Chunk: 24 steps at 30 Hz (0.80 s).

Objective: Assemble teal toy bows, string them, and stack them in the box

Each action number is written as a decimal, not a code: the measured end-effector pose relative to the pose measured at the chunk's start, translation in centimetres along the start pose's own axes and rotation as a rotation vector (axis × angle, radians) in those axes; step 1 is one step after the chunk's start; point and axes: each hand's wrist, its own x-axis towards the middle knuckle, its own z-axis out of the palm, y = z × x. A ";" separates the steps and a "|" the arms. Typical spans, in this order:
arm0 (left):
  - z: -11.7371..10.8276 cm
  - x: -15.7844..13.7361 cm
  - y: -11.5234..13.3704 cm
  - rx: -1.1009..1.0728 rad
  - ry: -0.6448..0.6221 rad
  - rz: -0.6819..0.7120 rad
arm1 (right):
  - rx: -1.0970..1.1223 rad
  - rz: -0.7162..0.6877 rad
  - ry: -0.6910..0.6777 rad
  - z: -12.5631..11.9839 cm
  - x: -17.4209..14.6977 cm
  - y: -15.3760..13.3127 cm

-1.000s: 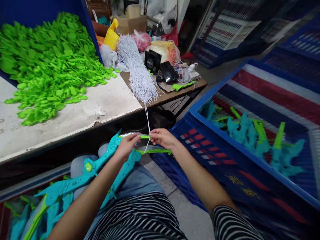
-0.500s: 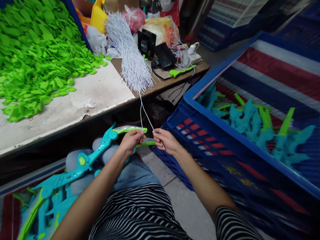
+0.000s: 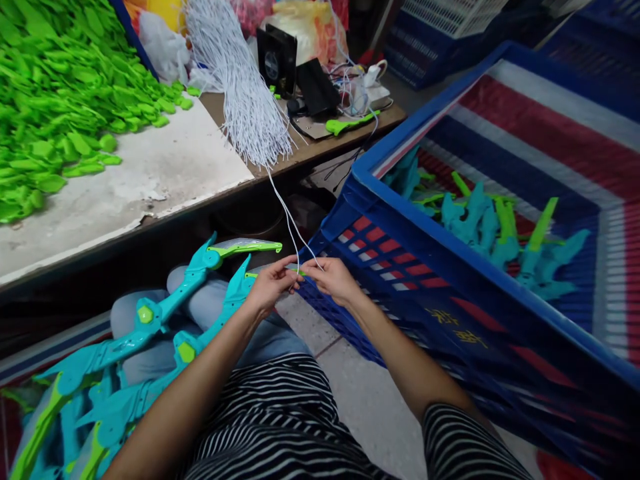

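Two white cords [image 3: 281, 193] run down from a thick bundle of white cords [image 3: 250, 107] at the table edge to my hands. The fingers of my left hand [image 3: 273, 285] are pinched on one cord. My right hand [image 3: 334, 279], close beside it, pinches the other cord. The cord ends are mostly hidden by the fingers. A teal and green toy bow [image 3: 173, 308] lies across my lap, left of my hands. Another toy bow [image 3: 213, 325] passes under my left forearm, and its green tip shows behind my fingers.
On the left of the table [image 3: 190, 160] is a heap of green plastic pieces [image 3: 55, 100]. A black fan [image 3: 277, 60], wires and a green part [image 3: 350, 124] are behind. At right stands a blue crate [image 3: 400, 200] holding teal and green parts [image 3: 475, 213]. More bows [image 3: 75, 413] lie lower left.
My hands have come closer together, and the cords now curve instead of running straight. The view has shifted, with the table and crate moving left and up in the picture.
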 end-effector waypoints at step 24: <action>1.2 1.5 -5.6 -0.128 0.004 -0.354 | -0.752 -0.423 0.336 -4.4 -1.8 2.9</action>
